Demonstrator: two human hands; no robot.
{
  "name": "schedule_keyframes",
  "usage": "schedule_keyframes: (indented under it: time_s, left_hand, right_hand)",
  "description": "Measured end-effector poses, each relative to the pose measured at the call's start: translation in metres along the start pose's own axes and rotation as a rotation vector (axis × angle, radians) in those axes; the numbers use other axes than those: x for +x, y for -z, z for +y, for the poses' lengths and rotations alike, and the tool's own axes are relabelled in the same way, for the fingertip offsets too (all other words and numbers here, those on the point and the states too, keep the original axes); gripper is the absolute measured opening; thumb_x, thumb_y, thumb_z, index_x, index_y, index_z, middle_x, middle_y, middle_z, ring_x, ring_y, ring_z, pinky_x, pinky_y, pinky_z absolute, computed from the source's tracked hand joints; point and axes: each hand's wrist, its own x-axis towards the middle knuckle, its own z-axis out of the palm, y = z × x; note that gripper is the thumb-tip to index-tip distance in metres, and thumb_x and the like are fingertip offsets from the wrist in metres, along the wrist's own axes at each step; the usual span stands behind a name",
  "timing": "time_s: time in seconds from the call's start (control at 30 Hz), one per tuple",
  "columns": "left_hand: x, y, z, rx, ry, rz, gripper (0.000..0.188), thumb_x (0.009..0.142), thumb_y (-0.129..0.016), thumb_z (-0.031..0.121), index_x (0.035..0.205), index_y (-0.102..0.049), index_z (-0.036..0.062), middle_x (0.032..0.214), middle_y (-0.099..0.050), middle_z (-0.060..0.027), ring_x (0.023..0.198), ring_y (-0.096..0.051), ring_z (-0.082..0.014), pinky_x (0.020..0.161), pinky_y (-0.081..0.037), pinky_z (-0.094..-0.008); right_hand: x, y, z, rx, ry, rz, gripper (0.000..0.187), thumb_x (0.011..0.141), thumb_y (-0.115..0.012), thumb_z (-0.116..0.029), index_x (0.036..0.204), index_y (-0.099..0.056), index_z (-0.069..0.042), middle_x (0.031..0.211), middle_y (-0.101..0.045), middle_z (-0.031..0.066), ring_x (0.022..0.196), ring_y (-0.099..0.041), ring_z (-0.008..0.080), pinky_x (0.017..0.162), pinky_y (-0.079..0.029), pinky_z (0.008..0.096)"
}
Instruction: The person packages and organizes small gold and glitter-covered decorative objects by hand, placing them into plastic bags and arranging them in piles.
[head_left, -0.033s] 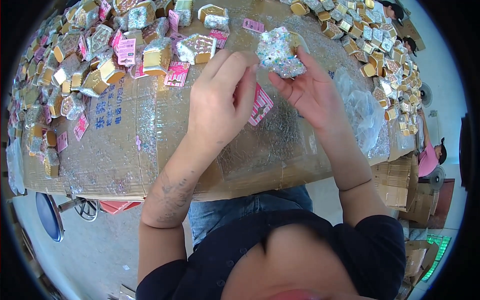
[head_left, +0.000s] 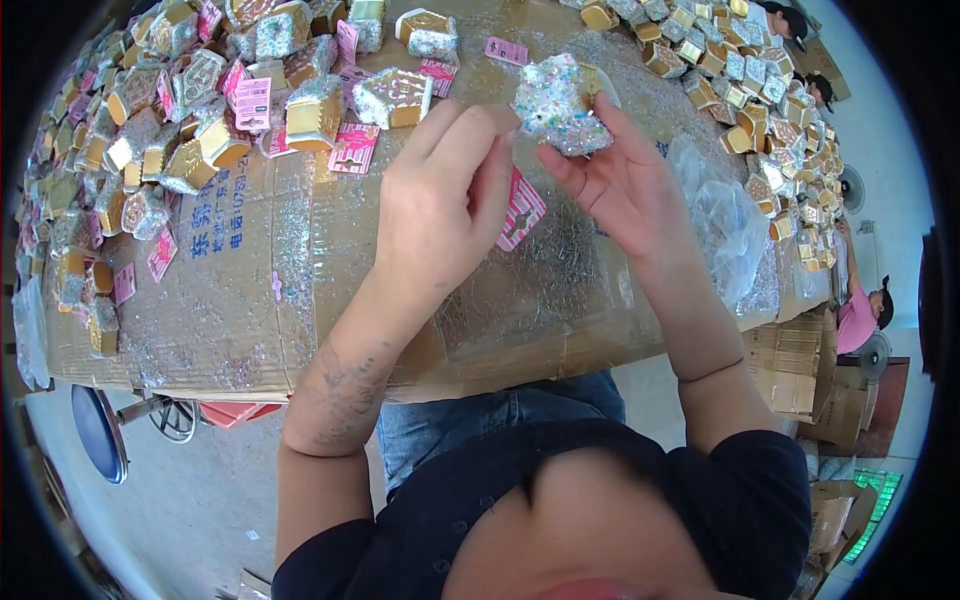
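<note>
The glitter-covered ornament (head_left: 558,105) is sitting up in the air above the far middle of the desk (head_left: 250,300), pinched between both hands. It could be slipping from here: the grip is resting on fingertips alone, and the coarse glitter coat is likely shedding and giving little purchase, so a small twist might be sending it down among the loose flakes. Squeezing harder could be crushing a corner or scraping more sparkle off, and the gold tab sticking out at its upper right edge looks thin enough to be bending.

The ornament itself is looking like a small, chunky, house-like block, crusted in silver-white glitter flecked with pink and blue, with a bit of gold showing at one side. The right hand (head_left: 625,185) is cupping it from below and behind, fingers curled narrowly round its lower right. The left hand (head_left: 440,205) is closing its thumb and forefinger on the ornament's left edge, the other fingers folded loosely.

Just under the hands a pink card (head_left: 522,210) is lying on the cardboard-covered desk, half hidden by the left hand. A crumpled clear plastic bag (head_left: 725,225) is lying just right of the right wrist. Further out, heaps of similar gold and glitter ornaments (head_left: 150,130) are crowding the left and far right of the desk, with more pink cards (head_left: 352,148) scattered among them.
</note>
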Motion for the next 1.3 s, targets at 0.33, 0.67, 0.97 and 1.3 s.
schedule_keyframes:
  time_s: [0.33, 0.67, 0.97, 1.3]
  left_hand:
    - [-0.003, -0.002, -0.003, 0.189, -0.039, -0.093, 0.022, 0.077, -0.066, -0.001, 0.098, -0.062, 0.0070, 0.082, -0.055, -0.0108, 0.069, -0.061, -0.0314, 0.057, -0.052, -0.0410]
    - [-0.005, -0.003, -0.004, 0.273, -0.094, -0.158, 0.028, 0.073, -0.066, -0.003, 0.099, -0.058, 0.0038, 0.086, -0.055, -0.0130, 0.071, -0.062, -0.0324, 0.062, -0.053, -0.0413]
    - [-0.002, -0.006, -0.003, 0.030, 0.073, -0.104, 0.013, 0.083, -0.062, -0.003, 0.095, -0.060, 0.0018, 0.084, -0.060, -0.0158, 0.075, -0.062, -0.0367, 0.064, -0.051, -0.0429]
    - [-0.006, -0.006, 0.001, -0.091, 0.089, -0.113, 0.011, 0.083, -0.062, -0.005, 0.093, -0.060, 0.0013, 0.083, -0.060, -0.0153, 0.073, -0.062, -0.0349, 0.064, -0.051, -0.0409]
  right_hand:
    - [-0.012, -0.012, 0.003, -0.280, 0.238, 0.098, 0.026, 0.098, -0.060, -0.019, 0.119, -0.057, -0.003, 0.111, -0.066, 0.0078, 0.100, -0.066, 0.0192, 0.092, -0.057, 0.0395]
    - [-0.015, -0.020, 0.011, -0.522, 0.474, 0.129, 0.050, 0.093, -0.066, -0.012, 0.137, -0.046, 0.000, 0.118, -0.063, 0.0083, 0.108, -0.062, 0.0149, 0.093, -0.054, 0.0332]
    - [-0.016, -0.019, 0.013, -0.828, 0.737, 0.013, 0.071, 0.089, -0.069, -0.005, 0.149, -0.031, 0.001, 0.138, -0.049, 0.0134, 0.118, -0.056, 0.0182, 0.098, -0.050, 0.0309]
    - [-0.023, -0.017, -0.006, -0.893, 0.691, 0.025, 0.064, 0.088, -0.070, -0.007, 0.144, -0.041, 0.002, 0.128, -0.058, 0.0114, 0.111, -0.060, 0.0152, 0.093, -0.052, 0.0295]
